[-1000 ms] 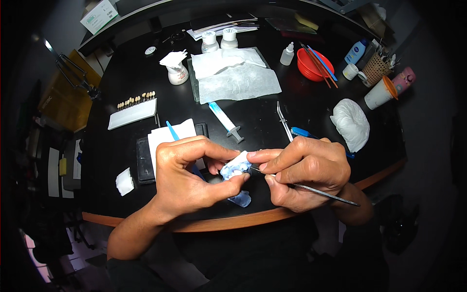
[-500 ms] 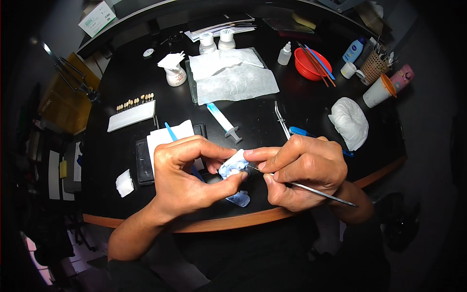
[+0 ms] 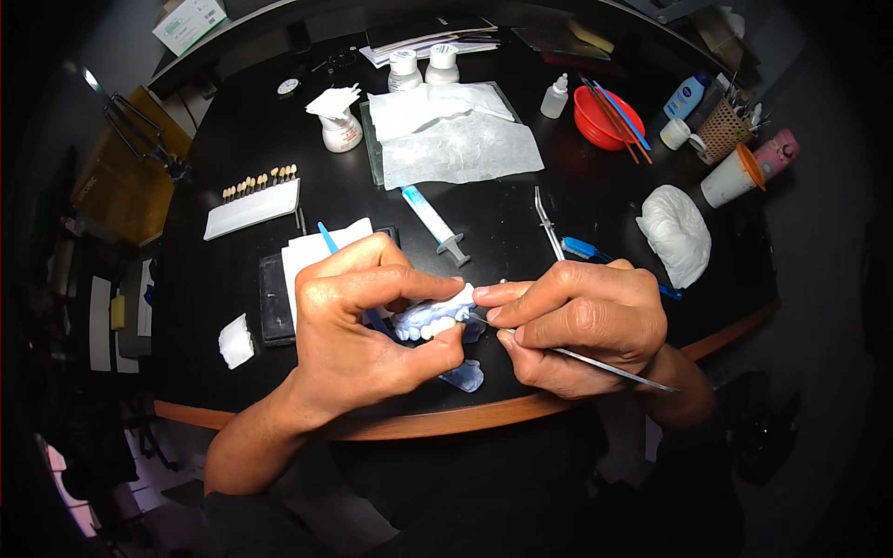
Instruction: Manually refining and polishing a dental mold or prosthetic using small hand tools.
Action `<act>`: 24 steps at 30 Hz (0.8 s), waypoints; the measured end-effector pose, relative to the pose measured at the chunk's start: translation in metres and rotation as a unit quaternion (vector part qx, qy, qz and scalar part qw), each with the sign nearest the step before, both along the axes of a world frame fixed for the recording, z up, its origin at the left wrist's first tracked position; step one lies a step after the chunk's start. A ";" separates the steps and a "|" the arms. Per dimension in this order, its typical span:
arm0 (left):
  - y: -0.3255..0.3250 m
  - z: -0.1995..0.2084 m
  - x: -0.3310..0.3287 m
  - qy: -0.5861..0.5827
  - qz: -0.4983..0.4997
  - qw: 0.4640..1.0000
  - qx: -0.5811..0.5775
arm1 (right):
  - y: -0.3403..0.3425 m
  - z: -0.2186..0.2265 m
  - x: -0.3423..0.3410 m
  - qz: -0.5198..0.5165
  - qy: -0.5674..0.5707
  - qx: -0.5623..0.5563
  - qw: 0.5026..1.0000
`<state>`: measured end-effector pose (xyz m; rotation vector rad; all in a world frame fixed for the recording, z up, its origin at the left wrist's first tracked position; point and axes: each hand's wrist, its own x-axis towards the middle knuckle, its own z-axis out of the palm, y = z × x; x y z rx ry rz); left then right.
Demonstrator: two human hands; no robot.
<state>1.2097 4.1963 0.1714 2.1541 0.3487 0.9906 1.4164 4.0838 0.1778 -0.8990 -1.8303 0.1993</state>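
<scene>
My left hand (image 3: 349, 325) is closed on a dental model (image 3: 423, 318), pinching it between thumb and fingers. The model is pale blue with a row of white teeth along its lower side. My right hand (image 3: 591, 321) holds a thin metal dental instrument (image 3: 619, 370) like a pen. Its tip reaches the right end of the model; whether it touches is too small to tell. The right index fingertip rests against that same end. Below the model, a second blue-grey piece (image 3: 465, 376) lies on the black table, partly hidden by my left thumb.
Beyond my hands lie a blue-filled syringe (image 3: 431, 221), metal tweezers (image 3: 545, 219) and a blue brush (image 3: 581, 249). A tooth shade guide (image 3: 253, 209) stands left. Farther back are paper sheets (image 3: 460, 153) on a slab and a red bowl (image 3: 605, 138). Crumpled white tissue (image 3: 674, 237) sits right.
The model has turned in my left hand, and its row of white teeth now shows. My left index finger has stretched out along its top. The instrument stays at the model's right end.
</scene>
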 end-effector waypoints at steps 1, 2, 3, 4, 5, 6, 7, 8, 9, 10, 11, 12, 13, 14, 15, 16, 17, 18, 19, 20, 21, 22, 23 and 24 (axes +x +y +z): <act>0.000 0.000 -0.001 0.004 0.003 1.000 0.002 | 0.001 -0.001 0.000 0.004 -0.001 0.003 1.000; -0.001 -0.001 -0.001 0.004 0.005 1.000 0.001 | 0.002 -0.001 -0.001 0.006 0.000 0.002 1.000; -0.002 -0.003 -0.002 0.001 0.011 1.000 -0.014 | 0.002 -0.001 -0.001 0.009 -0.002 0.002 1.000; -0.003 -0.004 -0.001 -0.005 0.015 0.999 -0.030 | 0.002 0.000 -0.001 0.008 -0.005 0.002 1.000; -0.003 -0.004 -0.001 -0.006 0.016 0.999 -0.030 | 0.002 0.002 -0.001 0.009 -0.006 0.002 1.000; -0.002 -0.005 -0.001 -0.007 0.014 0.999 -0.029 | 0.001 0.004 0.000 0.010 -0.013 -0.003 1.000; -0.002 -0.005 -0.001 -0.007 0.013 1.000 -0.027 | 0.001 0.004 0.000 0.012 -0.020 -0.008 1.000; -0.002 -0.006 -0.001 -0.007 0.015 1.000 -0.027 | 0.001 0.003 0.000 0.013 -0.019 -0.008 1.000; -0.002 -0.006 -0.002 -0.006 0.016 0.999 -0.030 | 0.002 0.003 0.000 0.013 -0.020 -0.007 1.000; -0.002 -0.005 -0.002 -0.005 0.015 0.999 -0.032 | 0.002 0.003 0.001 0.011 -0.022 -0.005 1.000; -0.002 -0.005 -0.002 -0.005 0.015 0.999 -0.032 | 0.002 0.002 0.000 0.011 -0.022 -0.005 1.000; -0.003 -0.005 -0.001 -0.005 0.016 0.999 -0.032 | 0.002 0.000 0.000 0.005 -0.016 -0.001 1.000; -0.003 -0.005 -0.001 -0.006 0.015 0.999 -0.032 | 0.002 0.000 0.000 -0.001 -0.011 0.004 1.000; -0.003 -0.005 -0.001 -0.006 0.015 0.999 -0.031 | 0.002 0.000 0.000 -0.001 -0.011 0.005 1.000; -0.003 -0.005 -0.001 -0.007 0.016 0.999 -0.033 | 0.002 0.001 0.000 0.008 -0.008 0.001 1.000; -0.003 -0.005 -0.002 -0.008 0.016 0.999 -0.034 | 0.002 0.002 0.001 0.016 -0.004 -0.003 1.000; -0.003 -0.005 -0.002 -0.008 0.015 0.999 -0.033 | 0.001 0.001 0.000 0.015 -0.004 -0.003 1.000; -0.003 -0.004 -0.002 -0.008 0.015 0.999 -0.029 | 0.000 0.001 0.000 0.013 -0.001 -0.005 1.000; -0.003 -0.004 -0.002 -0.008 0.014 1.000 -0.024 | 0.000 0.001 -0.001 0.009 0.001 -0.007 1.000; -0.003 -0.004 -0.001 -0.009 0.014 1.000 -0.024 | -0.001 0.002 0.000 0.009 0.001 -0.006 1.000; -0.004 -0.005 -0.001 -0.011 0.015 0.999 -0.028 | -0.001 0.002 0.000 0.011 -0.005 -0.007 1.000; -0.004 -0.005 0.000 -0.013 0.017 0.999 -0.031 | -0.001 0.003 0.001 0.014 -0.009 -0.008 1.000; -0.003 -0.006 0.000 -0.013 0.017 0.999 -0.031 | 0.000 0.002 0.000 0.014 -0.009 -0.008 1.000; -0.003 -0.006 0.001 -0.012 0.017 0.999 -0.028 | 0.001 0.001 -0.001 -0.002 -0.007 0.002 1.000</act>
